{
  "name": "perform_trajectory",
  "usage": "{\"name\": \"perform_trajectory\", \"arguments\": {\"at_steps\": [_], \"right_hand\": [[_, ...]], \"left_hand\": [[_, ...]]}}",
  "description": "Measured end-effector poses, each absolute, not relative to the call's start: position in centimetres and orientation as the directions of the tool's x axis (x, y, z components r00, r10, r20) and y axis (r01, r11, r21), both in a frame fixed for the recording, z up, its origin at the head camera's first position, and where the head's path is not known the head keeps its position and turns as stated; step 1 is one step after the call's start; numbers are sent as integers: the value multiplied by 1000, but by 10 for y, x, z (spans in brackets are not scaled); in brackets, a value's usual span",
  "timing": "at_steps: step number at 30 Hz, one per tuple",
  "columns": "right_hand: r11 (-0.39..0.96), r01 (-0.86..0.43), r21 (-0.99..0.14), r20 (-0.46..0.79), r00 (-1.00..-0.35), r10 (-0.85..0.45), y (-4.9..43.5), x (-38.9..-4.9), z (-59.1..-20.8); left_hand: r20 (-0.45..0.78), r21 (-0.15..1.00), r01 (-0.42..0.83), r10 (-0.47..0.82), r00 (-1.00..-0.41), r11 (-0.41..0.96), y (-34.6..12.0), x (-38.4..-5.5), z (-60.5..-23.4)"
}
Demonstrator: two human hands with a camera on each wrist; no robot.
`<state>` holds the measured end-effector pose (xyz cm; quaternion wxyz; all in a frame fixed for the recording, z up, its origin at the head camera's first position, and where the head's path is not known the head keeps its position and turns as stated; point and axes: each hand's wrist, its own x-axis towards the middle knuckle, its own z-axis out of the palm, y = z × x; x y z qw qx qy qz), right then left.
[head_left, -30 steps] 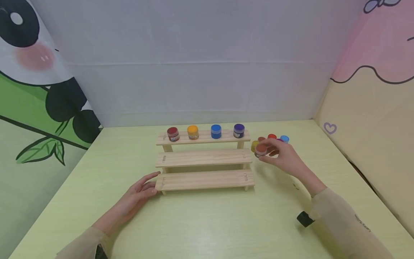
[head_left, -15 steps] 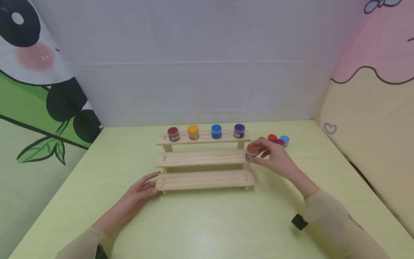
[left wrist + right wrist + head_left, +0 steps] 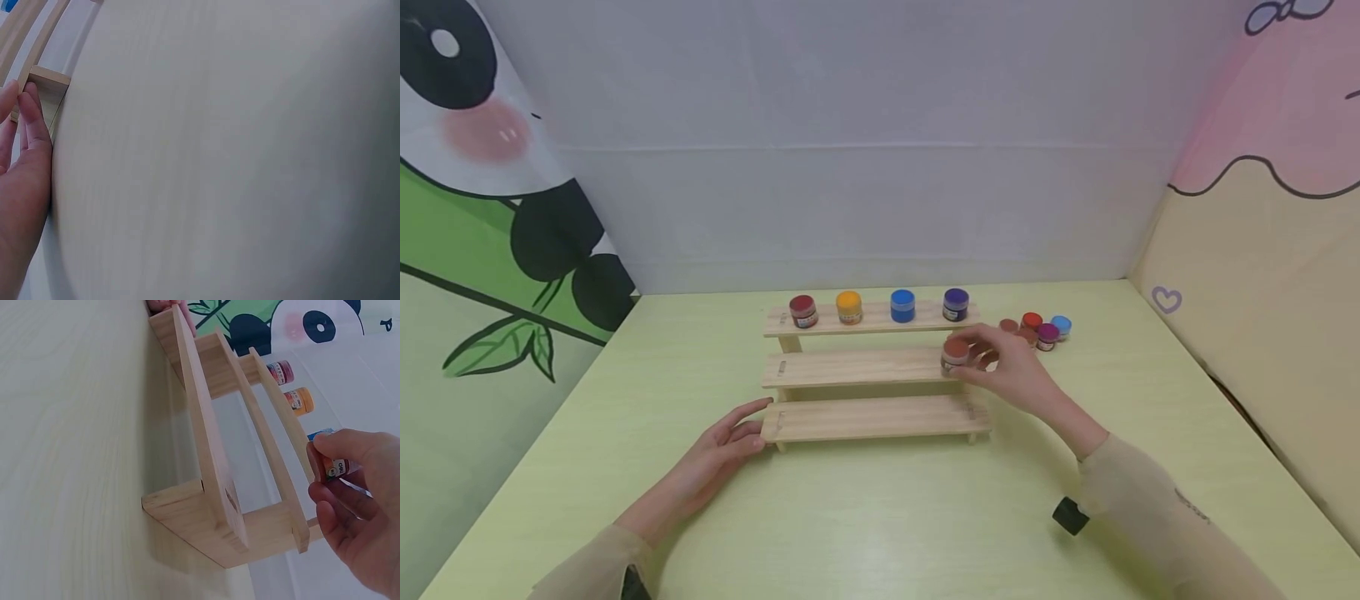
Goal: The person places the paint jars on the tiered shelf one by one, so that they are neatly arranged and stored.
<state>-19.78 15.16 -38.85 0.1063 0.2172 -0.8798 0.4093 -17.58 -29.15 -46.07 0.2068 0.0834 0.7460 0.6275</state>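
Note:
A three-tier wooden display rack [image 3: 865, 367] stands on the table. In the head view my right hand [image 3: 1007, 367] pinches a small paint jar with an orange-brown lid [image 3: 956, 352], held upright at the right end of the middle tier. The right wrist view shows the labelled jar [image 3: 334, 467] between thumb and fingers of my right hand [image 3: 369, 500]. My left hand [image 3: 718, 450] grips the left end of the bottom tier; in the left wrist view its fingertips [image 3: 30, 103] lie around the board's end.
On the top tier stand a dark red jar [image 3: 802, 311], a yellow-orange jar [image 3: 849, 307], a blue jar [image 3: 902, 306] and a purple jar [image 3: 956, 305]. Several more jars, including a magenta jar [image 3: 1047, 336] and a light blue jar [image 3: 1062, 326], cluster right of the rack, partly behind my right hand.
My right hand has carried the orange-brown-lidded jar leftward from near the cluster to over the middle tier's right end. My left hand and the rack have stayed in place.

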Motion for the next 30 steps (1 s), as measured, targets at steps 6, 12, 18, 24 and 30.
{"name": "perform_trajectory", "arguments": {"at_steps": [6, 12, 18, 24, 30], "right_hand": [[531, -476, -701, 366, -879, -306, 137, -200, -388], [503, -455, -735, 346, -889, -299, 121, -203, -386], [466, -446, -764, 332, -891, -309, 106, -207, -387], [433, -435, -790, 315, -893, -322, 90, -212, -389], [389, -398, -831, 285, -905, -316, 68, -216, -392]], "left_hand": [[-200, 973, -135, 391, -898, 189, -291, -175, -460], [-205, 972, -141, 388, -898, 188, -291, -175, -459], [-222, 966, -152, 372, -901, 208, -291, -175, -459], [-230, 966, -165, 364, -903, 201, -291, -177, -460], [-206, 972, -141, 380, -902, 190, -291, -176, -461]]}}
